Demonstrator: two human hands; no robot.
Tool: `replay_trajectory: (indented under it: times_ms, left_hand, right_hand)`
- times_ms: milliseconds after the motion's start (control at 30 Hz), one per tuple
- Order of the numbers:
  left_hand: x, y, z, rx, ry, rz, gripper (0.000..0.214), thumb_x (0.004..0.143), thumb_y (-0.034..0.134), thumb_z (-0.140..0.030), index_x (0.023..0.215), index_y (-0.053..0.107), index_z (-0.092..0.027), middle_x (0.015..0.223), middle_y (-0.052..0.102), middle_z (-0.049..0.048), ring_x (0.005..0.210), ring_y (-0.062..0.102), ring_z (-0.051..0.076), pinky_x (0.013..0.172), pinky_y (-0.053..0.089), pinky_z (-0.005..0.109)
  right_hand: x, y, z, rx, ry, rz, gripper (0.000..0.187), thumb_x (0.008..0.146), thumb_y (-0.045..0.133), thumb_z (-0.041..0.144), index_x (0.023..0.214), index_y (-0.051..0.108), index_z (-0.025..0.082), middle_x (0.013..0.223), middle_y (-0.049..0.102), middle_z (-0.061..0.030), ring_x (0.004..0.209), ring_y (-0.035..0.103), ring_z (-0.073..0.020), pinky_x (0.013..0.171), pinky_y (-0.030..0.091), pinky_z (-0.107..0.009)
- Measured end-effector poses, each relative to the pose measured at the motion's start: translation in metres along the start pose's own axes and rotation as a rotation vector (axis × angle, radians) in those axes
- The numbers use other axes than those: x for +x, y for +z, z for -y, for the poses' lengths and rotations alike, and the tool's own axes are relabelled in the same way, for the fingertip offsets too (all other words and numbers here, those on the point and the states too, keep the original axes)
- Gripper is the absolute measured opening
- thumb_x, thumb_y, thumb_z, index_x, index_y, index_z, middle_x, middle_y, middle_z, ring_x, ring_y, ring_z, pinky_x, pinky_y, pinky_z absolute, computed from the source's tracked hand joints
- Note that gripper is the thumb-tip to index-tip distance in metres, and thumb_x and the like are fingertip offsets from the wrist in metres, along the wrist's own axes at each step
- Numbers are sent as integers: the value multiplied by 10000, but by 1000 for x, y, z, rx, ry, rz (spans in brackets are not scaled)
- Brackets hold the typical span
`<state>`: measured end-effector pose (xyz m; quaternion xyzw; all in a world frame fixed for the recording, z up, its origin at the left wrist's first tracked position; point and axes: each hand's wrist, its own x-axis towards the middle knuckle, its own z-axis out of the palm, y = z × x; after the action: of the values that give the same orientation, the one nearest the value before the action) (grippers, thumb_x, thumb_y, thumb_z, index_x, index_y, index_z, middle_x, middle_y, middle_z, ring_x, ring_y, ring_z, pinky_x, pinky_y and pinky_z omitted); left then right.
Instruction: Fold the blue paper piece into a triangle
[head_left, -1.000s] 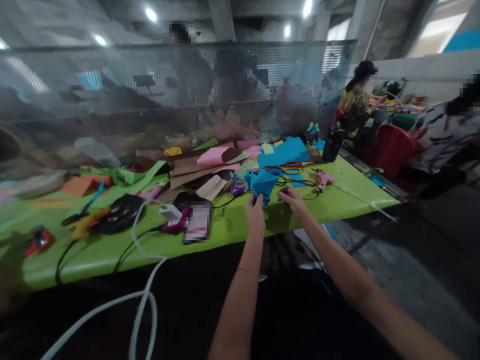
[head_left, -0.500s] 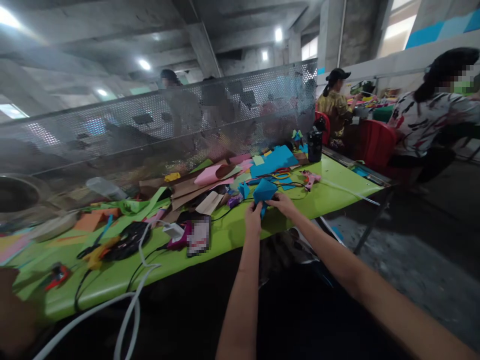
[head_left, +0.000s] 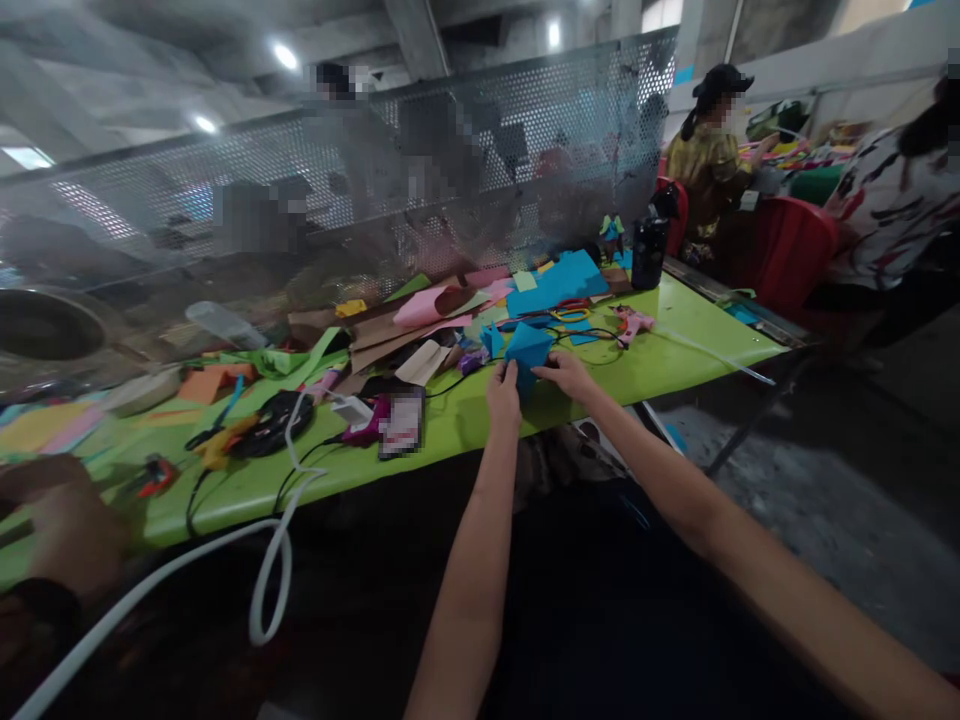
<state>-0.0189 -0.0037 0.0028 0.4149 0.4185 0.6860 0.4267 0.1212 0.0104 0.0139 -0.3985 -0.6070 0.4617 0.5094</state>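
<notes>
A folded blue paper piece (head_left: pixel 527 350) stands above the near edge of the lime-green table (head_left: pixel 675 350). My left hand (head_left: pixel 503 390) grips its lower left side, fingers closed on the paper. My right hand (head_left: pixel 566 373) pinches its right side. Both my arms stretch forward from the bottom of the view. Just behind the piece lie blue paper sheets (head_left: pixel 555 285), yellow-handled scissors (head_left: pixel 562 314) and a pink glue gun (head_left: pixel 631 322).
Brown, pink and green paper scraps (head_left: pixel 420 320) cover the table's middle. A phone (head_left: pixel 401 424), black cables and a white cable (head_left: pixel 274 570) lie to the left. A perforated metal screen (head_left: pixel 337 200) backs the table. A black bottle (head_left: pixel 648 252) stands at the far right. Seated people work at the right.
My right hand came in from the table and took the blue paper's right side. The view swung up, then down, and the table now sits a little further left.
</notes>
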Motion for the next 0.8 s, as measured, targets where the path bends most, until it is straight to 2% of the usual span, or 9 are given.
replay_trajectory:
  times_ms: [200,500,667,800]
  left_hand:
    - [0,1,-1,-31,-45,-65,277,731,787,-443,807,676,-201,784,679,-13,753,598,120,735,475,240]
    - [2,0,-1,9,-30,-34,289,716,790,-450,820,678,-206,820,695,5,732,599,126,718,494,247]
    - [-2,0,-4,17,-23,-6,285,743,763,-478,829,682,-219,826,702,11,769,617,145,718,494,258]
    - [-2,2,-5,-23,-33,-14,321,689,815,-472,781,667,-202,756,666,-14,709,587,120,682,475,239]
  right_hand:
    - [1,-1,-2,-7,-18,-3,482,621,757,635,616,567,191,561,530,34,565,444,-116,561,343,-268]
    - [3,-1,-9,28,-73,-70,461,699,693,632,626,522,210,585,475,40,578,427,-119,568,332,-267]
    - [1,0,-5,-16,-89,-37,461,662,738,590,590,484,212,572,418,56,585,383,-107,576,290,-268]
    - [0,-1,-2,-18,-49,-20,439,663,751,555,590,488,211,572,429,58,594,387,-111,579,290,-268]
